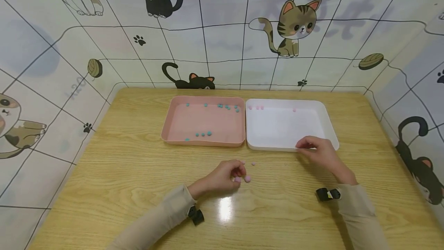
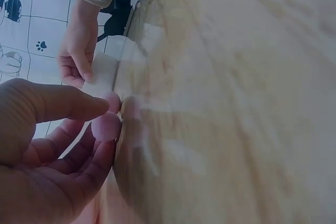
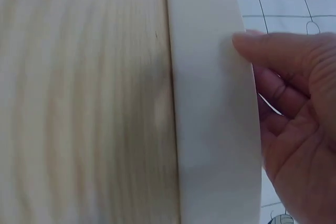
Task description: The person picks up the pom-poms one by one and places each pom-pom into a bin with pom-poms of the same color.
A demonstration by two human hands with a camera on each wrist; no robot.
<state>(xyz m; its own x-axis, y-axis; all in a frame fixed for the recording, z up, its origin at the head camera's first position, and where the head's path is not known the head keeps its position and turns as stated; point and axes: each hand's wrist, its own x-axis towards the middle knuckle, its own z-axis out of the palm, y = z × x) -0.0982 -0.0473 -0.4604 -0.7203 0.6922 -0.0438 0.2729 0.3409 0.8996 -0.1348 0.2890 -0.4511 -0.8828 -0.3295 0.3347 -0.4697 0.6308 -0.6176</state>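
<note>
My left hand (image 1: 225, 174) is low over the wooden table, fingers curled and thumb at a pink ball (image 1: 237, 179). In the left wrist view that pink ball (image 2: 106, 127) sits between thumb and fingers, close to the tabletop. A second pink ball (image 1: 248, 179) lies just beside the fingertips. Two smaller pink balls (image 1: 253, 163) are a little farther out. My right hand (image 1: 319, 152) pinches the front rim of the white tray (image 1: 277, 149). Its thumb (image 3: 249, 48) lies over the tray's outer wall, with the other fingers behind the rim.
Left of the white tray, side by side, stands a pink tray (image 1: 204, 120) with several small teal balls (image 1: 209, 133) along its back and front. Several tiny pink balls (image 1: 258, 107) lie at the white tray's back. A cat-printed cloth (image 1: 222, 41) walls the table's back and sides.
</note>
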